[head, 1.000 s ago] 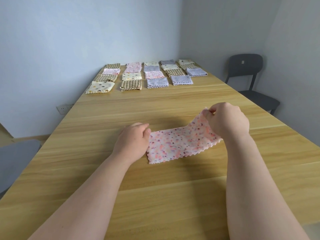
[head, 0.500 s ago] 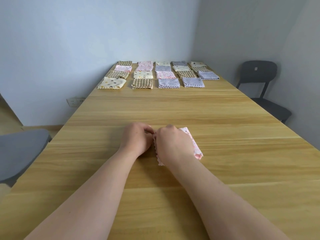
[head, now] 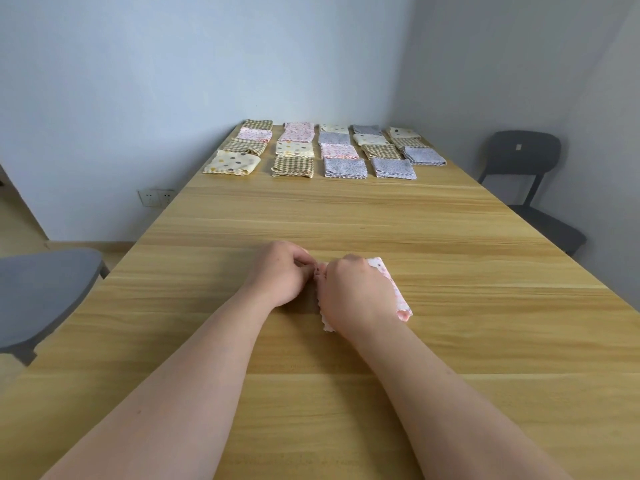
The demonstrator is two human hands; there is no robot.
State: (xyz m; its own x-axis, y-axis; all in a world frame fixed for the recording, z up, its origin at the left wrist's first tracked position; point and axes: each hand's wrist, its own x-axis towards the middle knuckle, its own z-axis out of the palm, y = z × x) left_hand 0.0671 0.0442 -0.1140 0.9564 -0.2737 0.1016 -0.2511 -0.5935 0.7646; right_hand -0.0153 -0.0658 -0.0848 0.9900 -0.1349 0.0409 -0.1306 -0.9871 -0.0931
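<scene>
A small pink dotted cloth [head: 398, 299] lies folded on the wooden table [head: 450, 237], mostly hidden under my right hand [head: 356, 292]. My right hand lies on top of it with curled fingers pinching its left edge. My left hand [head: 280, 271] sits just to the left, its curled fingers meeting the same edge of the cloth. Only the cloth's right fold and a scalloped bottom corner show.
Several folded patterned cloths [head: 322, 150] lie in rows at the table's far end. A dark chair [head: 526, 174] stands at the right by the wall. A grey chair seat [head: 41, 292] is at the left table edge.
My right hand carried the cloth's right end over to the left end, folding it in half. Both hands now meet at the left edge. The view shifted slightly.
</scene>
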